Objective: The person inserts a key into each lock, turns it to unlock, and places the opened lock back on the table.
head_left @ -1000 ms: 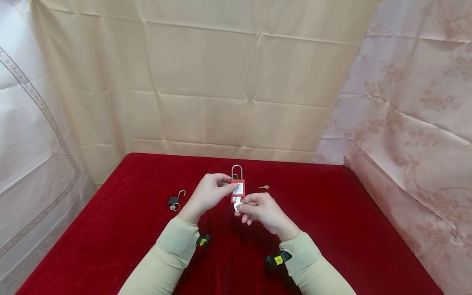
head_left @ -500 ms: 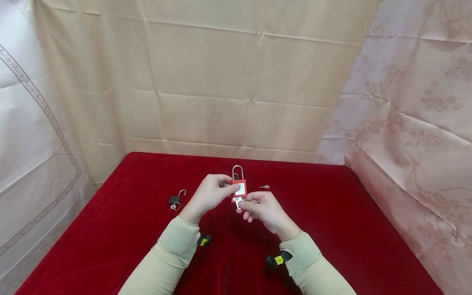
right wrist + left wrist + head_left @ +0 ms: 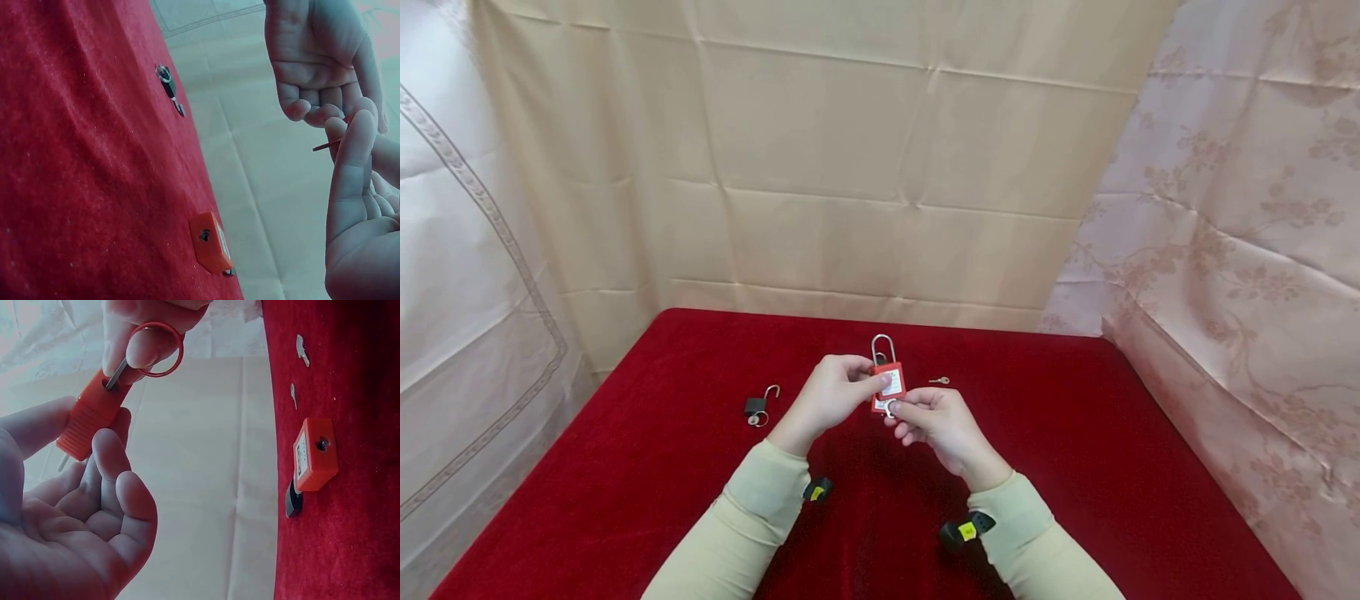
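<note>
My left hand (image 3: 829, 396) grips a red padlock (image 3: 896, 385) with a white label, its tall silver shackle pointing up. In the left wrist view the thumb and fingers hold its ribbed sides. My right hand (image 3: 943, 425) pinches a key (image 3: 117, 374) with a red ring (image 3: 180, 357) through it. The key's blade stands in the keyhole at the padlock's bottom end. From the right wrist, my fingers hide most of the padlock.
On the red cloth table (image 3: 1060, 450), a second red padlock (image 3: 317, 459) lies beyond my hands, a dark piece behind it. A black padlock (image 3: 756, 407) with raised shackle and ringed keys lies left. A small loose key (image 3: 940, 380) lies right.
My right hand has moved slightly up towards the padlock, and the key blade seen in front of it earlier is now mostly hidden. The padlock has tilted a little.
</note>
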The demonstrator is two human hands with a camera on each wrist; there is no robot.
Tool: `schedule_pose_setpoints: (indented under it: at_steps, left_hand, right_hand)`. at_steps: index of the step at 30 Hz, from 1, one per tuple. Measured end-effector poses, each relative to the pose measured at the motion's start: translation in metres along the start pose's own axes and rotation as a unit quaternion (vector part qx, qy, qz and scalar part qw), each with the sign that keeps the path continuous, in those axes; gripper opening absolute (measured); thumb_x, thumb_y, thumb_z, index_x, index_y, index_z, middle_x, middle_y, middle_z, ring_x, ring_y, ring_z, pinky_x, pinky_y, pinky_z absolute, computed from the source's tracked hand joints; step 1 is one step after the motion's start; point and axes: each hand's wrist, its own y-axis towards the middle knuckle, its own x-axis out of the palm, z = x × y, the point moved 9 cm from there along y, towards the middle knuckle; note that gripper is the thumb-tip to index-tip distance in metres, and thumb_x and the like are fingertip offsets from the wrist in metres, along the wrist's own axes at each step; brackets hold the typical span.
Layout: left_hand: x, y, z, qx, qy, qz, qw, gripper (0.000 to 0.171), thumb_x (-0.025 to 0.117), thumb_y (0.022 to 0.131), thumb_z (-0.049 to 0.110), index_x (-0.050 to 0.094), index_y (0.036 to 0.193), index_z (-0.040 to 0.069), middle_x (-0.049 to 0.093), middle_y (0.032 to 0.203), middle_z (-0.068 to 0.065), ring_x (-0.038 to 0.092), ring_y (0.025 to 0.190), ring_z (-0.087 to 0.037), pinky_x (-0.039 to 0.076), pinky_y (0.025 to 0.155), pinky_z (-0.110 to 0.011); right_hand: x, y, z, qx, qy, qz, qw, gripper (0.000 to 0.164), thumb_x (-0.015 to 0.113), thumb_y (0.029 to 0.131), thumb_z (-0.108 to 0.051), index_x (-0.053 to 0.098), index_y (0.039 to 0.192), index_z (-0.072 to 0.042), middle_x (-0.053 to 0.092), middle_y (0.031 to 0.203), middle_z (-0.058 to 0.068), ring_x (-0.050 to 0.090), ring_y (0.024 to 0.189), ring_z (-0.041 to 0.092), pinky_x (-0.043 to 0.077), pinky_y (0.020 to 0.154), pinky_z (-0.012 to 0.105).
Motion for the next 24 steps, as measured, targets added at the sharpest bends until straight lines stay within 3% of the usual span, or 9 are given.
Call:
schedule_pose_setpoints:
  at_steps: [7, 12, 17, 24]
  left_hand:
    - [0.001, 0.001, -0.002, -0.003, -0.019, -0.002, 0.9998, 0.021, 0.075, 0.093, 0.024, 0.076, 0.103, 0.005, 0.075, 0.086, -0.002, 0.069, 0.081, -0.021, 0.052, 0.070, -0.033]
    - [0.001, 0.002, -0.004, -0.006, -0.028, -0.001, 0.9996, 0.023, 0.076, 0.093, 0.025, 0.076, 0.105, 0.006, 0.074, 0.087, -0.001, 0.069, 0.085, -0.025, 0.053, 0.072, -0.035]
    - [-0.003, 0.002, -0.002, 0.001, -0.032, 0.012, 0.9994, 0.020, 0.077, 0.092, 0.023, 0.077, 0.102, 0.007, 0.074, 0.085, -0.001, 0.068, 0.083, -0.022, 0.052, 0.072, -0.035]
    - [-0.009, 0.000, 0.004, 0.015, -0.049, 0.032, 0.9982, 0.019, 0.076, 0.092, 0.022, 0.077, 0.102, 0.006, 0.074, 0.088, -0.002, 0.067, 0.084, -0.019, 0.051, 0.074, -0.034]
  right_hand:
    - [-0.002, -0.001, -0.002, -0.011, 0.013, 0.016, 1.000, 0.022, 0.071, 0.094, -0.005, 0.068, 0.107, 0.014, 0.071, 0.084, 0.020, 0.064, 0.060, 0.013, 0.058, 0.061, 0.029]
    - [0.001, -0.002, -0.004, -0.013, 0.013, 0.001, 1.000, 0.027, 0.070, 0.096, -0.007, 0.065, 0.110, 0.015, 0.071, 0.087, 0.021, 0.065, 0.060, 0.013, 0.059, 0.063, 0.030]
    - [0.003, -0.003, -0.008, -0.019, 0.006, -0.010, 1.000, 0.025, 0.070, 0.096, -0.010, 0.066, 0.109, 0.011, 0.071, 0.089, 0.019, 0.067, 0.063, 0.015, 0.059, 0.065, 0.031]
    - [-0.001, -0.004, -0.015, -0.039, -0.010, 0.014, 0.999, 0.026, 0.069, 0.097, -0.007, 0.064, 0.115, 0.011, 0.071, 0.091, 0.019, 0.067, 0.066, 0.017, 0.059, 0.061, 0.031]
